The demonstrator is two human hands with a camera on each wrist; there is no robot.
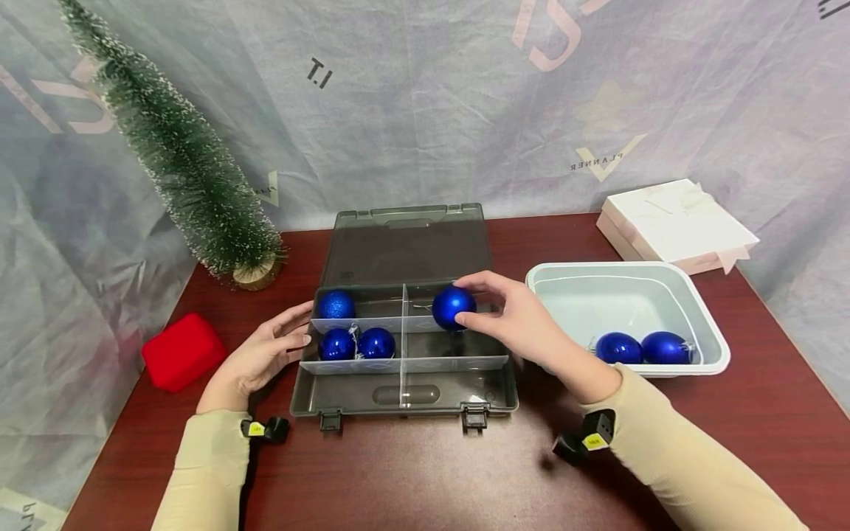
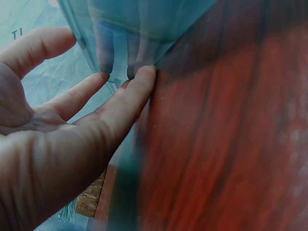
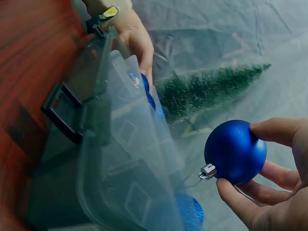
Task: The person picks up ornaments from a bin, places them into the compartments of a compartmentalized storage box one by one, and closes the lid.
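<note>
A matte blue bauble (image 1: 454, 306) with a silver cap and wire loop is pinched between the thumb and fingers of my right hand (image 1: 521, 317). It is held above the right-hand compartments of a smoky clear divided case (image 1: 345, 391), whose lid lies back. My left hand (image 1: 262, 358) touches the case's left side with loosely bent fingers. A glittery blue bauble (image 1: 337, 304) sits in the back left compartment, and two shiny blue baubles (image 1: 376, 344) share the middle left one. In the right wrist view another glittery bauble (image 3: 190, 211) shows beyond the dividers, low in the picture.
To the right stands a white plastic tub (image 1: 720, 358) with two blue baubles (image 1: 667, 347) inside. Behind it is a pale gift box (image 1: 684, 221) with a ribbon. A frosted miniature tree (image 1: 192, 169) and a red box (image 1: 184, 352) are at the left. A cloth backdrop hangs behind.
</note>
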